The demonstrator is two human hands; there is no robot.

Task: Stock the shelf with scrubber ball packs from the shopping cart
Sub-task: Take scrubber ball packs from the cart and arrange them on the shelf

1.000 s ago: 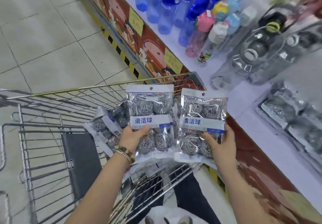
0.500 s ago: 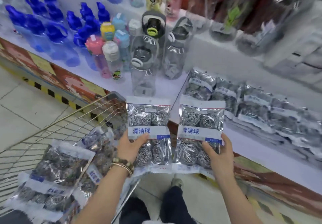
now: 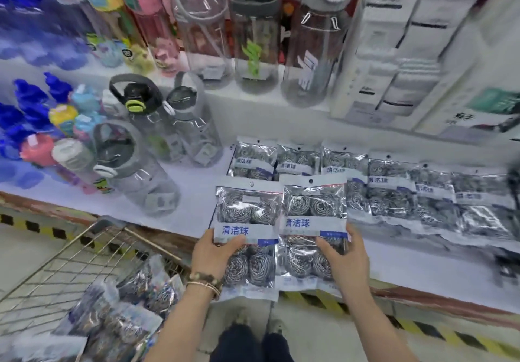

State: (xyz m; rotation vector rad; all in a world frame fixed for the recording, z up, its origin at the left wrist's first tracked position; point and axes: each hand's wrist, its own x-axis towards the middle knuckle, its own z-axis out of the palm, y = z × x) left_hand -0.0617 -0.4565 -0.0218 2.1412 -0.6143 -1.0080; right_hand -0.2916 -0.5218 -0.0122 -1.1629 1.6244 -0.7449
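**Hands.** The left hand [image 3: 213, 252] grips the lower half of a clear plastic pack of steel-wire scrubber balls [image 3: 247, 215], thumb across the front. The right hand [image 3: 346, 260] grips a second, matching pack [image 3: 313, 207] in the same way. A beaded bracelet [image 3: 204, 281] circles the left wrist.

**Held packs.** Both are upright, side by side with edges touching, above the front edge of the white lower shelf [image 3: 408, 266]. Each carries a white band printed in blue "清洁球"; the print on the blue tab beside it is too small to read.

**Shelf.** Behind them, a row of shelved scrubber packs [image 3: 391, 193] lies overlapping, showing the same characters. To its left stand clear grey water bottles [image 3: 146, 170], then blue-capped bottles [image 3: 25, 114]. White boxes [image 3: 394, 52] occupy the upper tier, lettering blurred.

**Foreground.** At lower left, a wire shopping cart [image 3: 92, 249] holds further carted packs [image 3: 121, 314]. Yellow-and-black striped tape [image 3: 422, 330] edges the floor below the shelf.
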